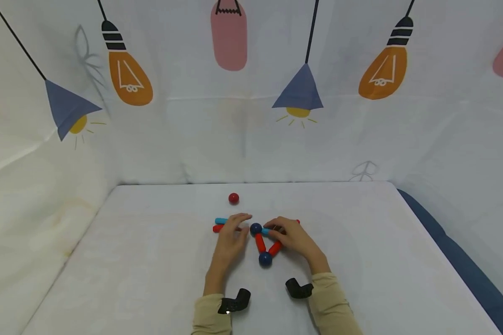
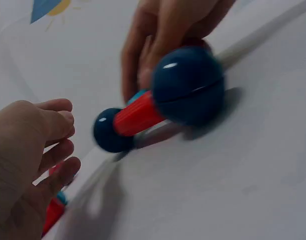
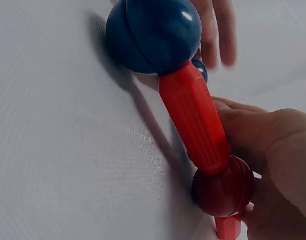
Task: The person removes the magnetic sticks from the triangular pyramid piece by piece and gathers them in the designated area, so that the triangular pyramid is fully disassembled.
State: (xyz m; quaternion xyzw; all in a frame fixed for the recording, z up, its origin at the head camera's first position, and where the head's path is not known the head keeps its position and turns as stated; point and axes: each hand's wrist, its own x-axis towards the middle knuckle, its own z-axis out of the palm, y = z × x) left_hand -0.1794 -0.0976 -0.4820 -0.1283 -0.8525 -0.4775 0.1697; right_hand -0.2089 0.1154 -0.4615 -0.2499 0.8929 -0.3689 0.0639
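A frame of rods and balls lies on the table. A dark blue ball (image 1: 265,259) joins two red rods (image 1: 260,243), and a second dark blue ball (image 1: 256,229) sits at the far end of one. From that far ball a light blue rod (image 1: 266,231) runs into my right hand (image 1: 291,236), which pinches it between thumb and fingers. A dark red ball (image 3: 223,187) on the other red rod shows below the right hand in the right wrist view. My left hand (image 1: 232,242) hovers left of the far ball, fingers loosely bent, holding nothing visible.
A loose red ball (image 1: 234,198) lies farther back. Beside the left hand are another light blue rod (image 1: 220,221) and a red rod (image 1: 218,228), partly hidden by it. The white table (image 1: 151,260) meets a printed cloth (image 1: 184,139) at its back edge.
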